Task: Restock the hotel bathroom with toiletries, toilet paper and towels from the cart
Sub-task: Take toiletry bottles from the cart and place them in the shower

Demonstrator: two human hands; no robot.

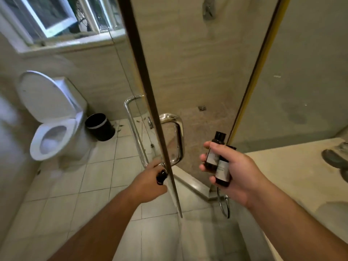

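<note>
My right hand (pixel 231 172) grips two small dark toiletry bottles (pixel 218 160) with pale labels, held in front of the shower opening. My left hand (pixel 150 179) holds a small dark bottle (pixel 161 177) and reaches to the lower end of the chrome door handle (pixel 135 132) on the glass shower door (pixel 150 91), whose edge stands between my hands. The door stands ajar, and the beige shower stall floor (pixel 203 125) shows behind it.
A white toilet (pixel 54 117) with its lid up stands at the left, a black waste bin (pixel 99 127) beside it. A window (pixel 62 17) is above. A pale vanity counter (pixel 282 170) lies at the right. A chrome towel ring (pixel 225 206) hangs below it.
</note>
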